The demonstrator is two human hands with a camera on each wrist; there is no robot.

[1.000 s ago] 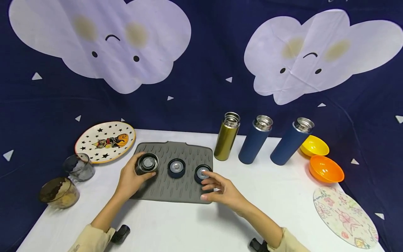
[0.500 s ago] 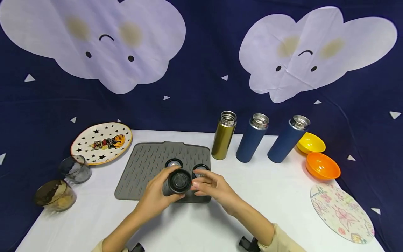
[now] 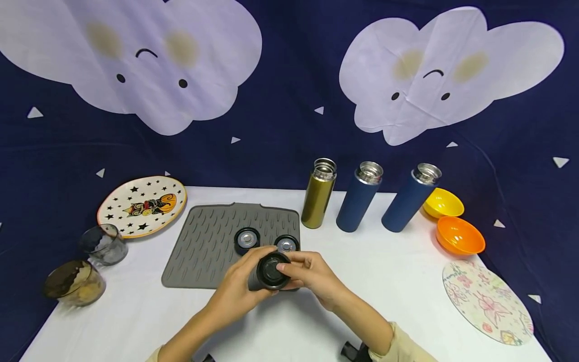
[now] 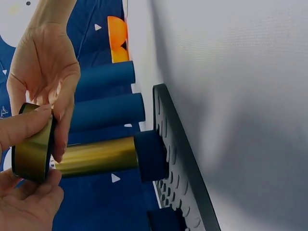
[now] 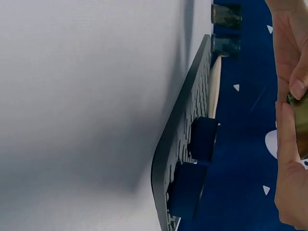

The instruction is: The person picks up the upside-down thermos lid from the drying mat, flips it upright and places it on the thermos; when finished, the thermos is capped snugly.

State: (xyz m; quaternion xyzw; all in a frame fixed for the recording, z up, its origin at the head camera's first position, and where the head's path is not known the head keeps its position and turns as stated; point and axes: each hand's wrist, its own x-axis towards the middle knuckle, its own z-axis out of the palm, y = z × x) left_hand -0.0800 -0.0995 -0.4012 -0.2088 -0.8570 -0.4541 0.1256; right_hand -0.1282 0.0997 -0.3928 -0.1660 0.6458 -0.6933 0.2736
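Note:
A gold-sided bottle lid (image 4: 31, 156) with a black inside (image 3: 270, 274) is held up over the front edge of the grey drying mat (image 3: 203, 251), its hollow side towards the head camera. My left hand (image 3: 242, 281) grips it round the side, thumb and fingers on opposite sides. From the right, my right hand (image 3: 318, 281) pinches its rim, the thumb tip over the black inside and the other fingers behind. Two dark blue lids, a left one (image 3: 247, 240) and a right one (image 3: 287, 243), lie on the mat just behind, undersides up. My hands partly cover the right one.
Behind the mat's right side stand an open gold bottle (image 3: 318, 198) and two open blue bottles (image 3: 357, 203). Yellow (image 3: 443, 202) and orange bowls (image 3: 460, 236) and a floral round mat (image 3: 488, 306) lie right. A patterned plate (image 3: 142, 206) and two glass cups (image 3: 74, 284) stand left.
My left hand has lifted the gold lid off the mat's left side, carried it right and turned its inside towards the head camera. My right hand has left the right blue lid and met the gold one.

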